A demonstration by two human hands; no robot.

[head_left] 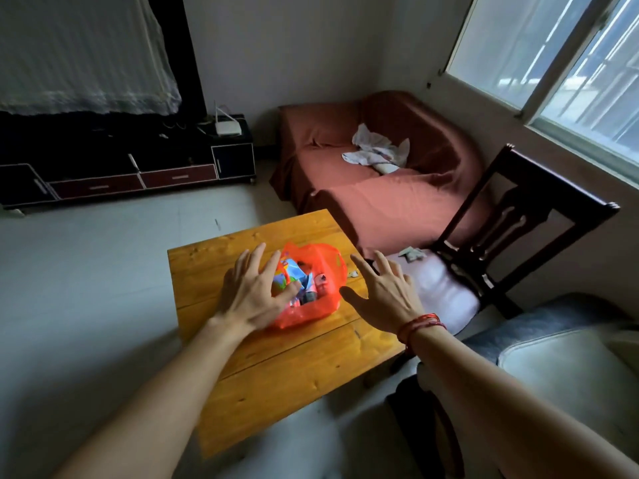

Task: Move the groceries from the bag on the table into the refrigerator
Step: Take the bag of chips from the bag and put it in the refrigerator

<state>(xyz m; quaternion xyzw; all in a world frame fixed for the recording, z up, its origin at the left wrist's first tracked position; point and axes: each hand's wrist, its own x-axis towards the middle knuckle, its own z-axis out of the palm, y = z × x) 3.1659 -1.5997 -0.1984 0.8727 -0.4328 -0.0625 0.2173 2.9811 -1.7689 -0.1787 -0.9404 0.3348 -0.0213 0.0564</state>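
Two hands hovered wide over the wooden table (276,375): left hand (249,295), fingers splayed, at the orange plastic bag's (328,261) nine o'clock; right hand (383,292), fingers spread, at three o'clock, holding nothing. The bag sat open mid-table, colourful packets (294,271) showing inside.

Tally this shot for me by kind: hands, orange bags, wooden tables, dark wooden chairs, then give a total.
Hands: 2, left hand, right hand
Bag: 1
Table: 1
Chair: 1
Total: 5
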